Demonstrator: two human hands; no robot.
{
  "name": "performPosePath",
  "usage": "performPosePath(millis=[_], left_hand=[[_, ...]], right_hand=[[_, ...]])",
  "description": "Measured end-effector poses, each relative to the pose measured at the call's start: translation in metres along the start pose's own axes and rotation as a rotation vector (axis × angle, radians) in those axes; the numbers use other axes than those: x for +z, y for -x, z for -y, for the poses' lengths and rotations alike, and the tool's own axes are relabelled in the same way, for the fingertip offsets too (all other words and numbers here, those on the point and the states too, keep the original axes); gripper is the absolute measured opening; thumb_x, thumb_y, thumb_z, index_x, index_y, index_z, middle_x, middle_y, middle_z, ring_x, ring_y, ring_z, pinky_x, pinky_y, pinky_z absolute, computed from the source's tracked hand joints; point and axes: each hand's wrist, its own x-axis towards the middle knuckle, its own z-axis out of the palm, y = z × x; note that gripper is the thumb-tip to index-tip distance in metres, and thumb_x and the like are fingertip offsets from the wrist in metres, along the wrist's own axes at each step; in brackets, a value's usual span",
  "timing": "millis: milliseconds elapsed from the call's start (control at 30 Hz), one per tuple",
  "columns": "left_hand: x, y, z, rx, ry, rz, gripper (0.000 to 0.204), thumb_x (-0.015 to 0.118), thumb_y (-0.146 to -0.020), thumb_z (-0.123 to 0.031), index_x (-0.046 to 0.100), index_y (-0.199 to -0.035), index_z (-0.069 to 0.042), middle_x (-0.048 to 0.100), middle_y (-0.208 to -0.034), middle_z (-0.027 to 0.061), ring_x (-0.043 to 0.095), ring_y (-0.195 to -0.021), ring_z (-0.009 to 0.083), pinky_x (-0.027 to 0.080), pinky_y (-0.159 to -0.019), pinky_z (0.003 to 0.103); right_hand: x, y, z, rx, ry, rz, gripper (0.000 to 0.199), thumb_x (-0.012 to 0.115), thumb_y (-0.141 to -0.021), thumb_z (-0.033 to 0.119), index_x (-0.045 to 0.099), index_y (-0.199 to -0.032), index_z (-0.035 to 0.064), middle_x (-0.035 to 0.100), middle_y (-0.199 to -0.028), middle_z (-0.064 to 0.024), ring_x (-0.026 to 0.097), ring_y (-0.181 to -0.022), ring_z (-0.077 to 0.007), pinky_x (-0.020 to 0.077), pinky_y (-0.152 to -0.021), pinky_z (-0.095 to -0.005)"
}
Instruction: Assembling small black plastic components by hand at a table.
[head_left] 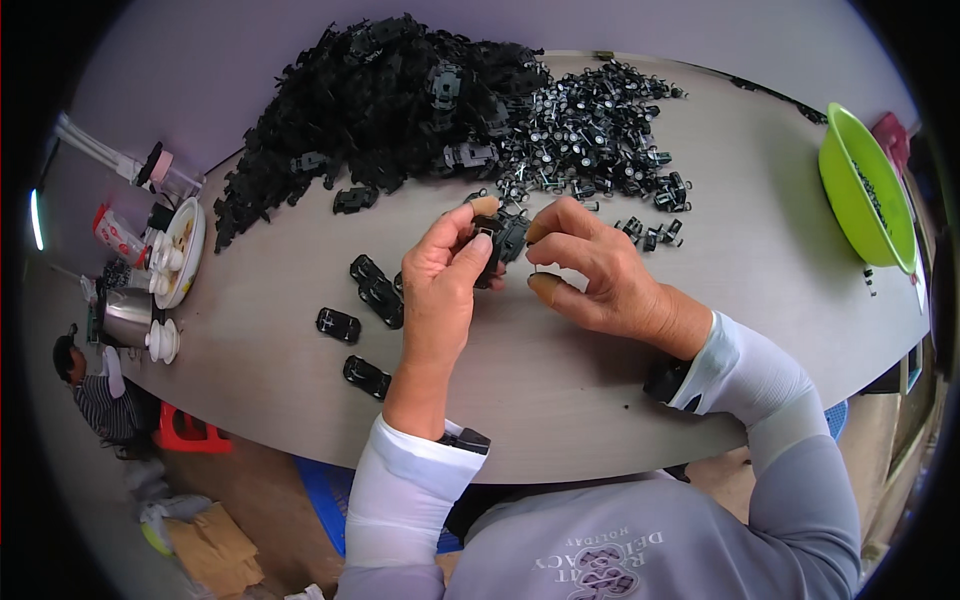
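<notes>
My left hand [438, 275] is closed around a black toy car part [510, 236], holding it up over the middle of the table. Tan covers sit on several of my fingertips. Just right of that part, my right hand [612, 272] pinches a thin, pin-like piece [536, 268] between thumb and finger; it looks like a small axle, but its ends are hidden. Left of my left forearm lie several black toy cars, among them one car [338, 325] and another [367, 377].
A tall heap of black plastic car parts [370, 110] fills the back, beside a pile of small wheel-and-axle sets [590, 125]. A green basin [835, 190] stands far right. Dishes, a white plate [190, 225] and a metal pot [127, 318] line the left edge. A person [100, 400] sits beyond.
</notes>
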Motion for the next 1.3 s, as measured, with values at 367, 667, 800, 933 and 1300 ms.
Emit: performPosePath(millis=[367,667,800,933,1300], left_hand=[[0.017,0.015,-0.002,-0.216,-0.062,0.358,0.044,0.068,-0.069,0.002,0.047,-0.107,-0.007,0.051,-0.089,0.0004,0.049,-0.075,0.0061,0.042,-0.063,0.021],[0.014,0.013,0.007,-0.469,0.141,0.283,0.023,0.062,-0.092,-0.022,0.064,-0.094,0.0,0.066,-0.083,0.0102,0.064,-0.059,0.0156,0.05,-0.048,0.025],[0.018,0.014,0.006,-0.519,0.136,0.358,0.02,0.062,-0.092,-0.021,0.064,-0.09,-0.001,0.064,-0.077,0.0059,0.061,-0.053,0.0125,0.042,-0.041,0.021],[0.018,0.016,0.009,-0.544,0.173,0.369,0.02,0.062,-0.093,-0.021,0.064,-0.088,-0.002,0.062,-0.072,0.0037,0.058,-0.05,0.0098,0.036,-0.039,0.019],[0.033,0.029,0.016,-0.599,0.393,0.24,0.019,0.058,-0.095,-0.019,0.06,-0.084,-0.004,0.058,-0.072,0.0015,0.045,-0.048,0.0074,0.029,-0.042,0.019]], right_hand=[[-0.019,0.03,0.006,0.222,-0.2,-0.02,0.017,0.063,-0.076,-0.005,0.059,-0.092,-0.0007,0.054,-0.096,-0.0082,0.056,-0.076,-0.0128,0.0489,-0.063,-0.0259],[-0.027,0.037,0.01,0.033,0.073,-0.054,0.021,0.068,-0.072,-0.005,0.059,-0.09,0.0004,0.055,-0.097,-0.0103,0.057,-0.079,-0.0204,0.0491,-0.066,-0.0299],[-0.027,0.034,0.014,-0.124,0.223,0.008,0.022,0.071,-0.067,-0.003,0.059,-0.084,0.0029,0.056,-0.096,-0.0096,0.056,-0.081,-0.0267,0.0489,-0.066,-0.0345],[-0.024,0.038,0.016,-0.112,0.217,0.065,0.019,0.07,-0.065,-0.005,0.055,-0.075,0.0015,0.056,-0.095,-0.011,0.056,-0.081,-0.0274,0.0487,-0.065,-0.0351],[-0.014,0.049,0.023,-0.056,0.248,0.006,0.017,0.07,-0.064,-0.005,0.055,-0.071,0.0002,0.056,-0.093,-0.0116,0.054,-0.077,-0.0278,0.0483,-0.065,-0.0346]])
